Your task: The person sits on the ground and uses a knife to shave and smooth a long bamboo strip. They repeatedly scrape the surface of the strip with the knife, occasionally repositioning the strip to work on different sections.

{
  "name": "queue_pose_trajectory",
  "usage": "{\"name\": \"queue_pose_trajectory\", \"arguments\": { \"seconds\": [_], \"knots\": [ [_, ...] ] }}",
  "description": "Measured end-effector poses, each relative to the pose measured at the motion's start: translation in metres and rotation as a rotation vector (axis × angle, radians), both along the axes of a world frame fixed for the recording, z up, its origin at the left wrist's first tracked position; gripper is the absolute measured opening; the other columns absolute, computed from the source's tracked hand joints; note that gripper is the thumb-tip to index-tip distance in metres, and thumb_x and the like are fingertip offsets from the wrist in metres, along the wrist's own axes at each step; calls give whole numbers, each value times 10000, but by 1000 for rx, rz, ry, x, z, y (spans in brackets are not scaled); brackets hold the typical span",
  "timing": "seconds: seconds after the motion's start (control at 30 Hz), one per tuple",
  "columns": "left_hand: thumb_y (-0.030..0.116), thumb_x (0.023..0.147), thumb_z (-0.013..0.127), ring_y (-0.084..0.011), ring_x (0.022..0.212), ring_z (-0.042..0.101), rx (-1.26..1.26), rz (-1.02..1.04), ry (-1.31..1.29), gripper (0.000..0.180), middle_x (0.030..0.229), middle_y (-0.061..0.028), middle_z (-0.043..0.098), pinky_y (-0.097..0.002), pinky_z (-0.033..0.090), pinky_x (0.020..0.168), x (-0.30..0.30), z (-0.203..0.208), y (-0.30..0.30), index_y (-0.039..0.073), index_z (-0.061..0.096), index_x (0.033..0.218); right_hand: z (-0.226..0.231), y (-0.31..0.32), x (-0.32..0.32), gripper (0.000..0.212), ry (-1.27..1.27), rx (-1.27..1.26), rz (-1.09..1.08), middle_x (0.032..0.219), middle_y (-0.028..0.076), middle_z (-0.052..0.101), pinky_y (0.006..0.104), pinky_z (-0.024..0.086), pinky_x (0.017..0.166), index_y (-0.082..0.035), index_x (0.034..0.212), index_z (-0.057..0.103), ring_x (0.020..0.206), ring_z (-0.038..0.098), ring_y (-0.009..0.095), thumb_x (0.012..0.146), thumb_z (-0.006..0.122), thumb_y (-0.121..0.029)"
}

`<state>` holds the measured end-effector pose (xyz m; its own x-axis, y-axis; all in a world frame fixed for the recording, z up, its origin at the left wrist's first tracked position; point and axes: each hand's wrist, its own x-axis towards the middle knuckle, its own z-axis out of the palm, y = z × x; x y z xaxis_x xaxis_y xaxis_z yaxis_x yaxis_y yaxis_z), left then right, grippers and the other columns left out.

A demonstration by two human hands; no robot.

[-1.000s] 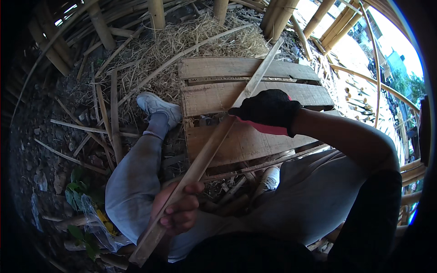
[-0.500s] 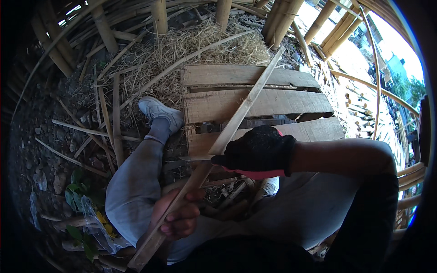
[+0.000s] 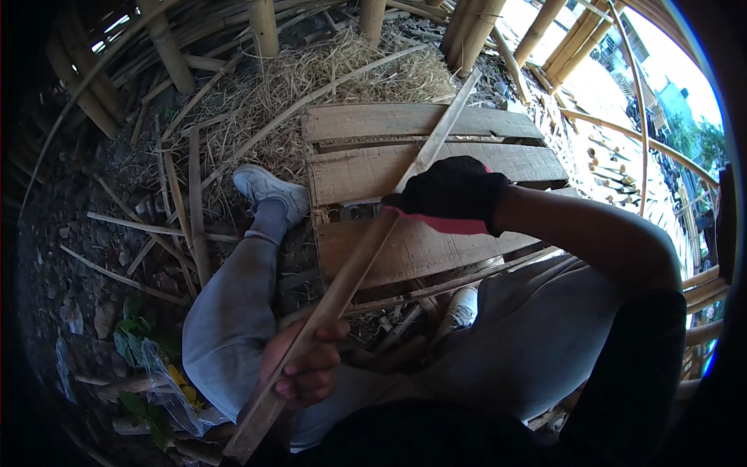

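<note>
A long split bamboo strip [image 3: 352,277] slants from my lap up across the slatted wooden platform [image 3: 354,175]. My bare left hand [image 3: 305,367] is closed around its lower part. Farther up, my right hand [image 3: 453,194], in a black and pink glove, is closed on a knife whose thin blade [image 3: 364,204] lies across the strip and sticks out to the left. The glove hides the knife's handle. The strip's far end reaches past the platform's back edge.
Dry shavings [image 3: 342,74] are heaped behind the platform. Loose bamboo slats [image 3: 198,206] lie on the left, beside my shoe [image 3: 268,194]. Upright bamboo poles [image 3: 263,29] stand at the back. Clear plastic [image 3: 175,389] and leaves lie at lower left; cut bamboo pieces [image 3: 611,171] lie at right.
My right hand and the knife have moved up the strip, away from my body. My left hand keeps its hold at nearly the same place. The view has shifted slightly.
</note>
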<state>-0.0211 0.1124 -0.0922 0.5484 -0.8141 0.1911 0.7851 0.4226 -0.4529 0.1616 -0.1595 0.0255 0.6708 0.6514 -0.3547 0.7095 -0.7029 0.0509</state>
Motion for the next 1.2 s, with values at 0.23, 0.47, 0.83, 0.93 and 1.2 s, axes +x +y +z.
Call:
{"name": "queue_pose_trajectory", "arguments": {
  "seconds": [0.23,0.47,0.83,0.93,1.2],
  "knots": [
    [329,1074,283,-183,435,581,15,-8,-52,272,631,-71,533,-288,436,345,1,11,-1,94,419,1086,-5,21,-36,585,20,230,16,962,102,738,429,531,908,-179,1070,735,928,703,303,1017,329,-596],
    [360,1090,274,-150,382,521,122,12,-89,293,601,-47,495,-246,407,320,5,16,-2,96,395,1048,1,-17,30,550,-158,-152,-164,978,70,725,411,556,850,-182,1142,709,910,706,284,1021,344,-576],
    [399,1091,185,-153,368,530,315,65,-64,380,601,-72,509,-226,333,292,7,14,8,71,376,1087,8,-40,-29,586,92,63,262,754,22,688,384,518,654,-218,818,713,704,676,256,789,571,-786],
    [403,1089,171,-159,353,524,310,83,-67,387,584,-81,500,-228,339,286,9,20,12,67,363,1068,-5,-69,-36,554,173,68,412,741,-5,676,377,505,621,-239,803,703,681,668,234,760,601,-782],
    [401,1087,155,-172,347,528,315,88,-105,381,573,-96,489,-232,349,277,8,10,12,71,342,1049,-19,-84,-63,219,-144,147,293,682,-35,561,371,441,550,-269,744,611,631,597,188,720,726,-453]
  ]
}}
